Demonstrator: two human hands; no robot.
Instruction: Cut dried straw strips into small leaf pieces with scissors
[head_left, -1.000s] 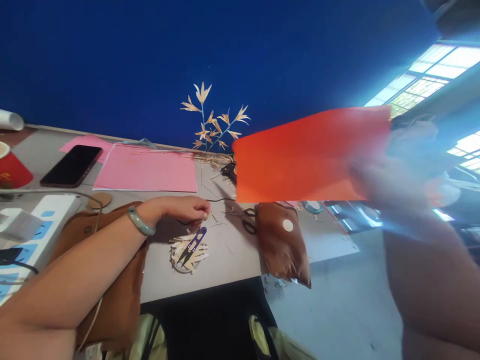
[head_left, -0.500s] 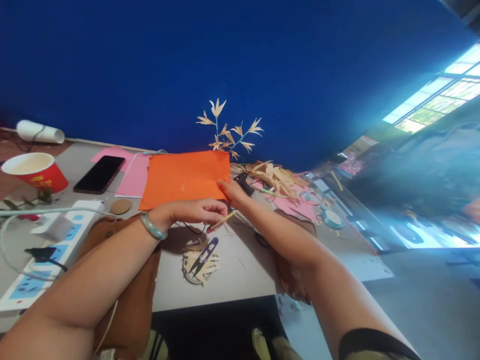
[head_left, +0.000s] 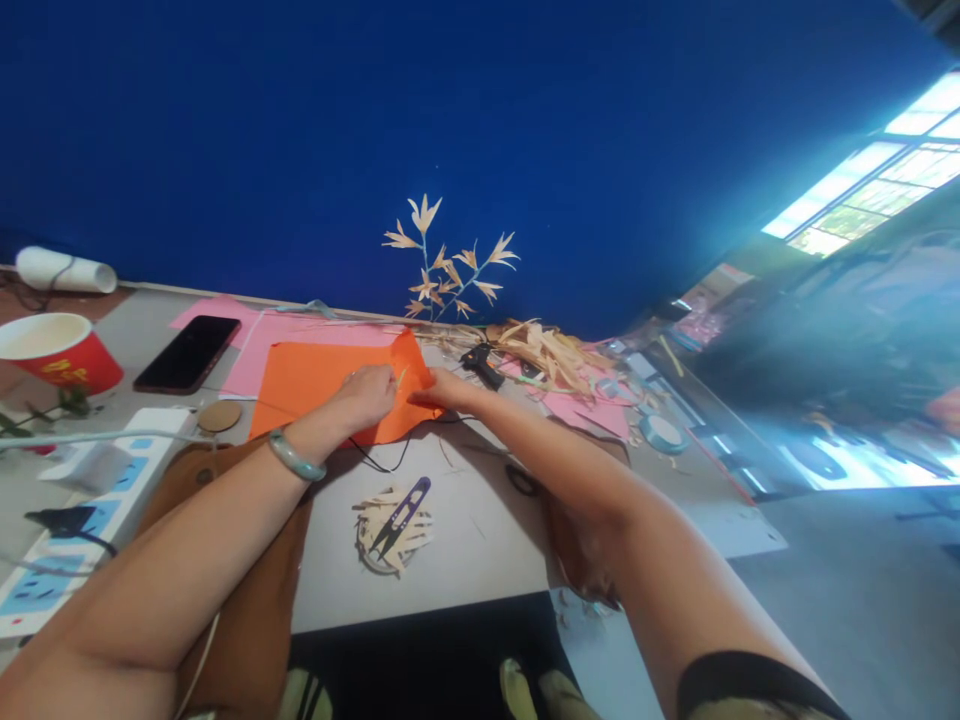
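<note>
An orange sheet of paper (head_left: pixel 315 378) lies on the grey table (head_left: pixel 465 550), partly over a pink sheet (head_left: pixel 262 345). My left hand (head_left: pixel 367 395), with a green bangle on the wrist, rests on the orange sheet's right part with its fingers curled round a thin pale sliver. My right hand (head_left: pixel 441 390) pinches the sheet's right edge, which is lifted a little. In front of both hands, purple thread snips (head_left: pixel 401 503) lie on a small dish of pale straw pieces (head_left: pixel 386 530).
A black phone (head_left: pixel 186 353), a red paper cup (head_left: pixel 56 350), a white power strip (head_left: pixel 82 500) and a brown bag (head_left: pixel 240 560) sit at the left. A straw twig (head_left: pixel 439 262) stands against the blue wall. Loose straw (head_left: pixel 551 355), a glue gun (head_left: pixel 480 365) and tape (head_left: pixel 660 433) lie right.
The orange sheet came down from the air at the right onto the table over the pink sheet. My left hand moved up onto it; my right hand now pinches its lifted right edge.
</note>
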